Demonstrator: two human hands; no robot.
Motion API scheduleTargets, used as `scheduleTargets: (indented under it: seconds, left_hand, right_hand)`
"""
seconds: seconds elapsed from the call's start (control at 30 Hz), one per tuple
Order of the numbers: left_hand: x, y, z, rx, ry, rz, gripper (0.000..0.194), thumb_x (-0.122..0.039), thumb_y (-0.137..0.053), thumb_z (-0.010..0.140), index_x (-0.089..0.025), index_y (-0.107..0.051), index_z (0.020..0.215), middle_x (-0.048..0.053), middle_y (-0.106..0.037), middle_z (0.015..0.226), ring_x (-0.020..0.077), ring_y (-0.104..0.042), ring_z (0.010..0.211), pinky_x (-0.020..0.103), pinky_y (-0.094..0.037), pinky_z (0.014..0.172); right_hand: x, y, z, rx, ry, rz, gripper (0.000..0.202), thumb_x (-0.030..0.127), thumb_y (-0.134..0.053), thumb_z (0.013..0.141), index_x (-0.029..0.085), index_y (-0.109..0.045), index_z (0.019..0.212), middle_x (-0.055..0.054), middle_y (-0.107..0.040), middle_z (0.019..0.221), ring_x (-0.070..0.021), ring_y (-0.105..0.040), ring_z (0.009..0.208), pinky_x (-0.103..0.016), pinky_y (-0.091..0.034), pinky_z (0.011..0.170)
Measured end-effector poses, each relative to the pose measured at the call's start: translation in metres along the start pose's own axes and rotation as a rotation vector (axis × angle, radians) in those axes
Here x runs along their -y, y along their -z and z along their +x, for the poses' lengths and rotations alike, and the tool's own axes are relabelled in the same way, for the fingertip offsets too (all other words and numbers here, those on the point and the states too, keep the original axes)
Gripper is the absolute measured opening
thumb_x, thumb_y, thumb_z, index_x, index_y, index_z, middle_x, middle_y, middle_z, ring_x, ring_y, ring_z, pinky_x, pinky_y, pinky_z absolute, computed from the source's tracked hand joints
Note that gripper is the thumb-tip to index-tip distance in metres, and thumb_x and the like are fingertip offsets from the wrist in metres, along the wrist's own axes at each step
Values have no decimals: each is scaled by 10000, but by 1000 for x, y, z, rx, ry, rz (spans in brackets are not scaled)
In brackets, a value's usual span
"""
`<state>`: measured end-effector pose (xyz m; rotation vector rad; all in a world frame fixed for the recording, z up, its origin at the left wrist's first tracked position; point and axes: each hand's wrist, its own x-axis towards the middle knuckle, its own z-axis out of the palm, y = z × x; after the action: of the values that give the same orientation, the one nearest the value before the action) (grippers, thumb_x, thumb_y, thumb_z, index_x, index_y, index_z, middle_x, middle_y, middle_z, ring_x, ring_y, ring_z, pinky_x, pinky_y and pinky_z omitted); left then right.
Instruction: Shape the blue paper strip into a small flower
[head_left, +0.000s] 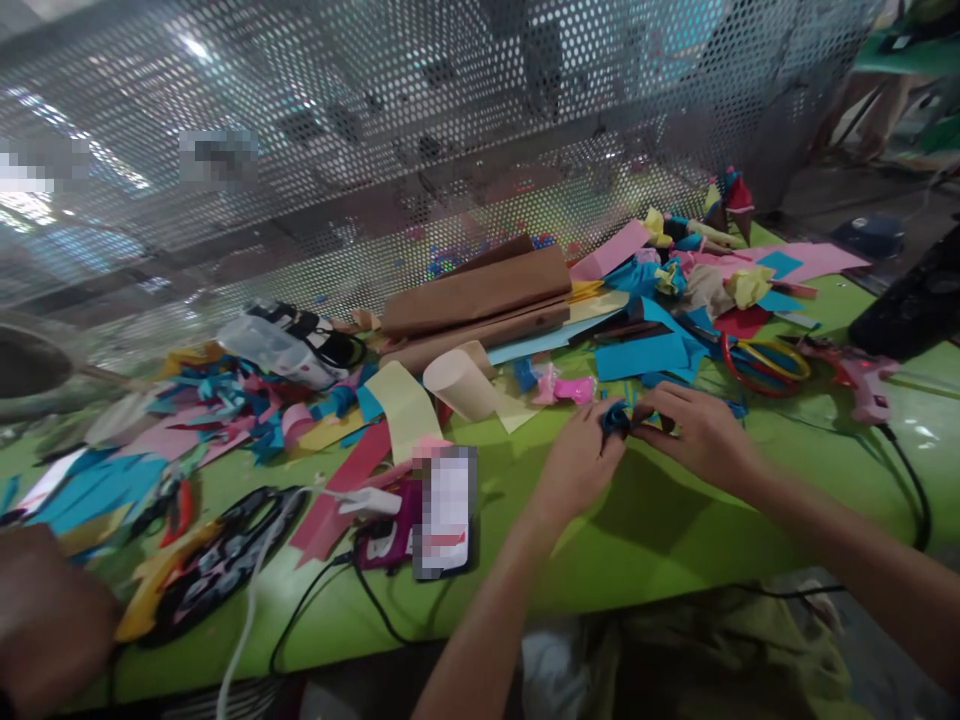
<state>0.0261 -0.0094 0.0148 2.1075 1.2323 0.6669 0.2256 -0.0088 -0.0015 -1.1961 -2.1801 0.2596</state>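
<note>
My left hand [581,455] is closed around a small dark blue rolled piece [616,418], paper or felt by its look. My right hand [694,430] comes in from the right, thumb and fingertips pinched at the edge of the same blue piece. Both hands hover over the green table [652,560], their fingertips almost meeting. Just beyond them lie a pink bow-like piece [574,390] and blue scraps. Flat blue sheets [641,355] lie behind my right hand. What the right fingertips pinch is partly hidden.
Rolled brown sheets [480,295] lie along a perforated metal screen [337,130]. Left are a phone [446,515], cables, orange-handled pliers [180,515] and paper scraps. A pink glue gun [870,385] and red-and-yellow rings [765,365] lie right. Another person's hand [52,620] is lower left.
</note>
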Motion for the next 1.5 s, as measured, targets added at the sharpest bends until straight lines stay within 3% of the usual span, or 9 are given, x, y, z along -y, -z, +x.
scheduleTargets:
  seconds: [0.4, 0.6, 0.83, 1.1, 1.33, 1.5]
  left_hand:
    - [-7, -6, -2, -50, 72, 73, 365, -179, -454, 942, -156, -589, 1280, 151, -662, 1267, 303, -593, 1182, 469, -434, 1060]
    - [-9, -12, -1, -55, 67, 100, 354, -165, -458, 934, -155, -595, 1260, 146, -659, 1271, 292, -592, 1198, 464, -433, 1066]
    - [-9, -11, -2, -44, 53, 121, 364, -157, -469, 930, -162, -590, 1272, 132, -665, 1267, 280, -592, 1219, 445, -438, 1072]
    - [-11, -18, -3, -78, 3, 141, 330, -195, -534, 925, -184, -608, 1246, 120, -692, 1203, 275, -625, 1148, 439, -475, 1024]
    - [-13, -26, -3, -127, 7, 191, 321, -161, -486, 935, -192, -615, 1228, 122, -697, 1186, 272, -633, 1132, 448, -496, 1007]
    - [-14, -27, -3, -137, 39, 196, 330, -166, -488, 933, -180, -622, 1234, 130, -698, 1189, 281, -633, 1125, 462, -493, 1007]
  right_hand:
    - [-19, 25, -42, -83, -95, 98, 149, 291, -565, 988, 234, -700, 1016, -67, -712, 992, -200, -687, 856, -307, -526, 733]
    - [-7, 15, -33, 19, 41, 112, 280, 217, -483, 1012, 267, -709, 1169, -77, -705, 1030, -197, -683, 896, -296, -523, 732]
    - [-6, 6, -24, 55, 125, -77, 329, 127, -487, 964, 247, -681, 1202, -75, -701, 994, -195, -651, 836, -290, -452, 675]
    - [-10, 7, -27, 72, 112, -86, 300, 111, -521, 925, 241, -696, 1130, -65, -702, 979, -181, -645, 804, -272, -427, 657]
    - [-15, 5, -35, 67, 90, -24, 400, 82, -537, 880, 262, -676, 1209, -63, -706, 1037, -197, -676, 851, -278, -466, 670]
    - [-29, 20, -50, 26, -22, -18, 275, 201, -527, 974, 234, -666, 1209, -90, -703, 1106, -231, -695, 913, -316, -495, 721]
